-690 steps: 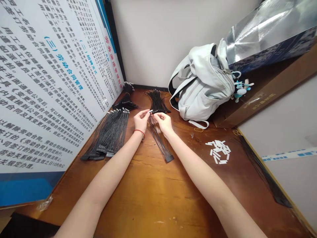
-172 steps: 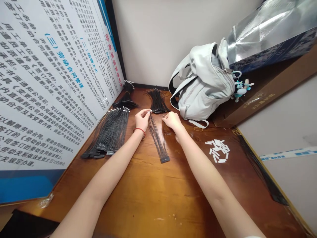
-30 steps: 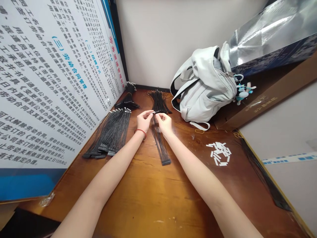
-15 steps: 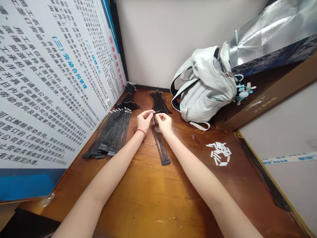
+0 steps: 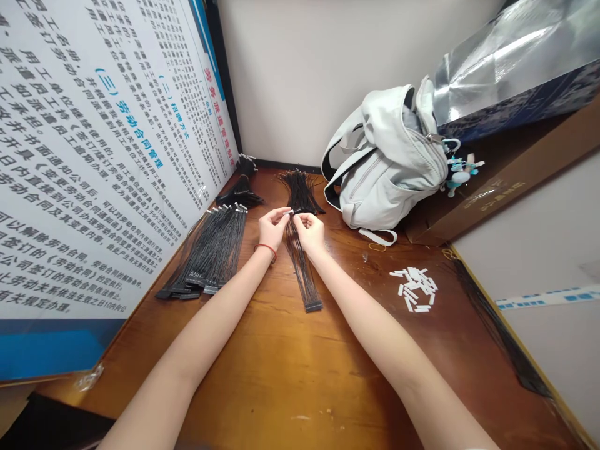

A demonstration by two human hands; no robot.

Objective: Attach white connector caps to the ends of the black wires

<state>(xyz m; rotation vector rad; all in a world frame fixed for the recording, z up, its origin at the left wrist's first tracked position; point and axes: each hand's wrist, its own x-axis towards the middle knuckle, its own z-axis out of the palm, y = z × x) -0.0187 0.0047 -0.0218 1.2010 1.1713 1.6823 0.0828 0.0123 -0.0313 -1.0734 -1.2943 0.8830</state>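
Trailing over the surface [image 5: 262, 375], black wires [image 5: 304, 269] are being gripped at their white connector [image 5: 289, 213] by the fingers of the left hand [image 5: 273, 225], one apparently by the right hand [image 5: 310, 230]. Through misalignment, that wire risks being bent.

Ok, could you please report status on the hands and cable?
Left hand pinches white piece; right hand close beside, its hold unclear. Black cable trails onto table. Loose white pieces apart, right.

surface [image 5: 272, 381] is orangey-brown woodgrain, wires [image 5: 307, 284] are all black, connector [image 5: 290, 213] white, loose bits [image 5: 419, 284] toward the right edge also white, backpack [image 5: 389, 162] by the far edge pale grey, bracelet [image 5: 267, 245] red
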